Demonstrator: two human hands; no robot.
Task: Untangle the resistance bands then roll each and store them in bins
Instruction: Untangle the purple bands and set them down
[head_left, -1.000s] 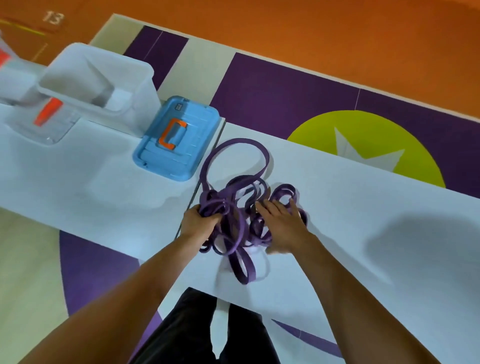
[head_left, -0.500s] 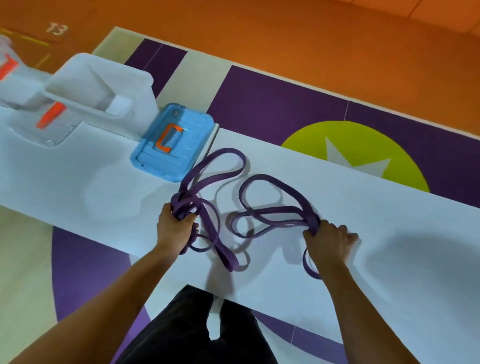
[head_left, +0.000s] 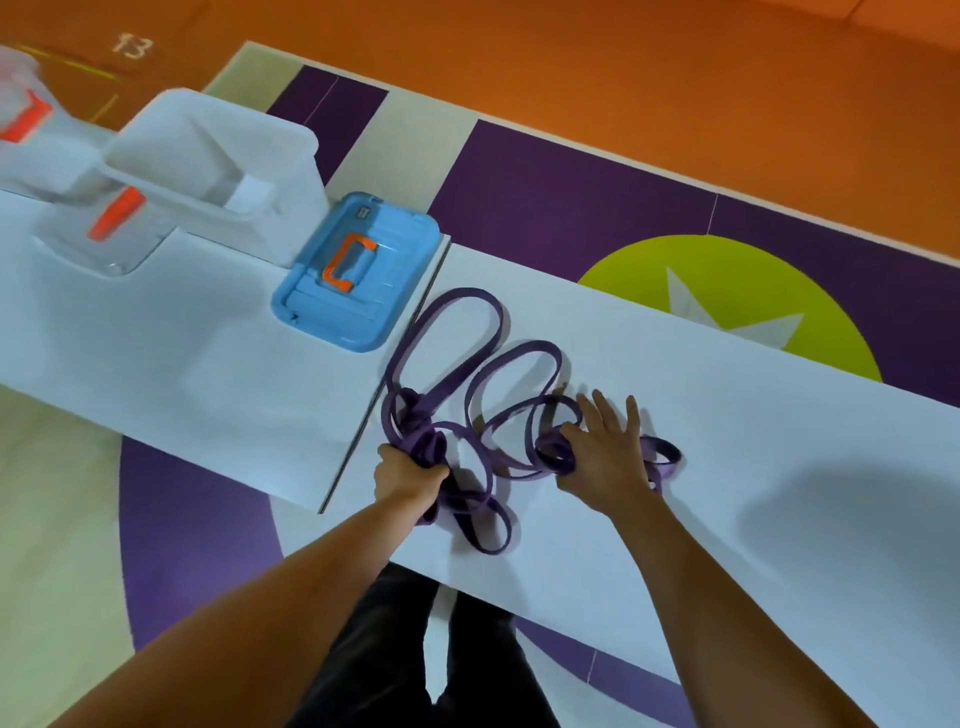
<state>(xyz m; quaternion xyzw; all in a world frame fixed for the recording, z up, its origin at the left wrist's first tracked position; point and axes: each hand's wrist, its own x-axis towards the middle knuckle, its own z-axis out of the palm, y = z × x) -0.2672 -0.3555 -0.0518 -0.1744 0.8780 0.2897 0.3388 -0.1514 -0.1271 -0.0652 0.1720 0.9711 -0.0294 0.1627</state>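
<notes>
Left hand (head_left: 410, 475) grips the tangled purple bands (head_left: 422, 434), right hand (head_left: 605, 457) lies flat on them, blue case (head_left: 363, 317) nearby.

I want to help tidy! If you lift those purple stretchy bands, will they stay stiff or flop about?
Probably floppy: the purple resistance bands lie in loose, curvy loops on the white table, and the bunch the left hand grips folds over. Being flat strips, they likely won't roll. Lifting one may drag others, since loops cross.
</notes>
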